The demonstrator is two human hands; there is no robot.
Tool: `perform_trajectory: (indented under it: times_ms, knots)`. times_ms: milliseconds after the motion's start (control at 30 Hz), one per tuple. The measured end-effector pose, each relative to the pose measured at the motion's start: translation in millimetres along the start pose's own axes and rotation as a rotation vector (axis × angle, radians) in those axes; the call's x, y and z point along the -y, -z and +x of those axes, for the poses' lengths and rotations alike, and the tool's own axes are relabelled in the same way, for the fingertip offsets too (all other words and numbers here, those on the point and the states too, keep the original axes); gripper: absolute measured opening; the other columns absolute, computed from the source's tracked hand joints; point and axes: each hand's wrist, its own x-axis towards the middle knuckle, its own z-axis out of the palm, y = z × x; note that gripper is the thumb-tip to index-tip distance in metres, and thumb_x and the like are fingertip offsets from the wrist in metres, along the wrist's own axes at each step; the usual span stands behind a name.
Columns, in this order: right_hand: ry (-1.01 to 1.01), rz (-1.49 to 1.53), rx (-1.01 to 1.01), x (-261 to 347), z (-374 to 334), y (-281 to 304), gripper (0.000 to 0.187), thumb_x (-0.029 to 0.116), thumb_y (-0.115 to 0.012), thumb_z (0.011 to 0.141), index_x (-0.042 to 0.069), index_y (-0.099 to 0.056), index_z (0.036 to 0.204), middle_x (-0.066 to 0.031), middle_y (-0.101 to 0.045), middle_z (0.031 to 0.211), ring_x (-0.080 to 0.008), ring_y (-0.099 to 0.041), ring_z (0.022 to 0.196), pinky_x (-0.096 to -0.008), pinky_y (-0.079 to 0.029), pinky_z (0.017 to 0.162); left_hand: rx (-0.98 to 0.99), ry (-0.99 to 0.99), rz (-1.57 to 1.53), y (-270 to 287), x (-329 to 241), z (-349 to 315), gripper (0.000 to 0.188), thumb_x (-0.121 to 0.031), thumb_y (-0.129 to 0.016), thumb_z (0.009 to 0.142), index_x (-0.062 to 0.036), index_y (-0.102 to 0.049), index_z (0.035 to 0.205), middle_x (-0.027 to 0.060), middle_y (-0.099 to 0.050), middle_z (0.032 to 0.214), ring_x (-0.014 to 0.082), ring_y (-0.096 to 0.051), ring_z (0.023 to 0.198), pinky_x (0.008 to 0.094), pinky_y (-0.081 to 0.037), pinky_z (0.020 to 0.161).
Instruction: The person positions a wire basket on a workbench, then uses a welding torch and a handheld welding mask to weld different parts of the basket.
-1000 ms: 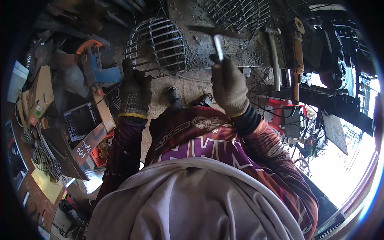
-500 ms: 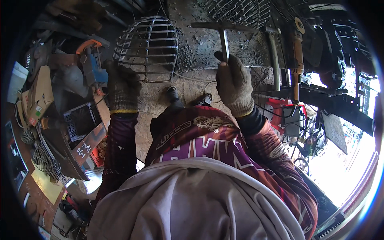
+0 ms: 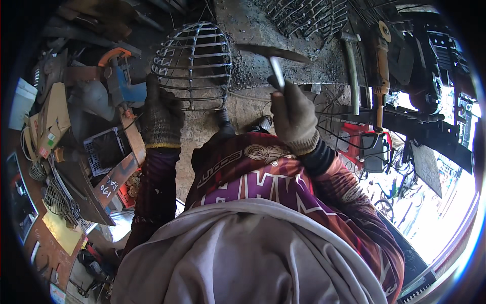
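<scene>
My left hand (image 3: 163, 116), in a dark knit work glove, is closed on the near left edge of a domed cage of welded metal bars (image 3: 191, 66). The cage is held up at the near left side of a dark workbench (image 3: 248, 68). A chipping hammer (image 3: 273, 51) with a long narrow head and a metal handle is gripped in my gloved right hand (image 3: 294, 119). Its head is over the bench, to the right of the cage and apart from it. The handle's lower end is hidden in my fist.
On the bench's far side lies another grid of metal bars (image 3: 304, 17). To the right are a hammer with a pale handle (image 3: 351, 76) and an orange angle grinder (image 3: 380, 76). A blue-and-orange tool (image 3: 121, 83), cardboard (image 3: 54, 119) and a crate (image 3: 104, 152) crowd the left.
My left hand and the cage have shifted slightly right and toward me. The chipping hammer has tilted, its head now slanting down to the right, and my right hand has dropped a little nearer.
</scene>
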Motion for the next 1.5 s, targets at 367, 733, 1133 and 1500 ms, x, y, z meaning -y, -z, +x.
perform_trajectory:
  times_ms: [367, 733, 1133, 1500]
  knots:
    - [0.034, -0.104, 0.133, 7, 5, -3, 0.029, 0.021, -0.058, 0.096, 0.005, -0.055, 0.121, -0.0216, -0.066, 0.083, -0.0429, -0.066, 0.079, -0.0503, -0.051, 0.067, -0.022, 0.031, -0.018, 10, -10, 4, 0.022, -0.038, -0.074, 0.09, -0.0191, -0.062, 0.094, -0.0072, -0.057, 0.066, 0.0059, -0.058, 0.055, 0.0222, -0.052, 0.054]
    - [0.043, -0.093, 0.087, 7, 1, -4, 0.029, 0.021, -0.058, 0.096, 0.005, -0.057, 0.12, -0.0219, -0.066, 0.085, -0.0425, -0.066, 0.079, -0.0484, -0.052, 0.067, -0.042, -0.042, -0.006, 6, -7, 5, 0.03, -0.044, -0.075, 0.088, -0.0183, -0.06, 0.091, -0.0046, -0.06, 0.066, 0.007, -0.058, 0.048, 0.0182, -0.042, 0.038]
    - [0.03, 0.042, 0.005, -2, 4, 2, 0.031, 0.018, -0.061, 0.094, 0.003, -0.06, 0.122, -0.0211, -0.066, 0.085, -0.0406, -0.067, 0.08, -0.0439, -0.053, 0.069, -0.072, -0.139, 0.14, -9, -19, -12, 0.026, -0.036, -0.074, 0.09, -0.0167, -0.058, 0.083, -0.0058, -0.051, 0.063, 0.0065, -0.055, 0.052, 0.0237, -0.052, 0.051]
    - [0.592, -0.029, 0.045, -27, 47, 31, 0.034, 0.014, -0.061, 0.092, 0.003, -0.062, 0.125, -0.0129, -0.063, 0.078, -0.031, -0.065, 0.065, -0.0391, -0.052, 0.058, -0.056, -0.216, 0.179, -37, -68, -9, 0.029, -0.02, -0.075, 0.089, -0.0098, -0.065, 0.114, 0.001, -0.067, 0.094, 0.0142, -0.066, 0.078, 0.028, -0.053, 0.064]
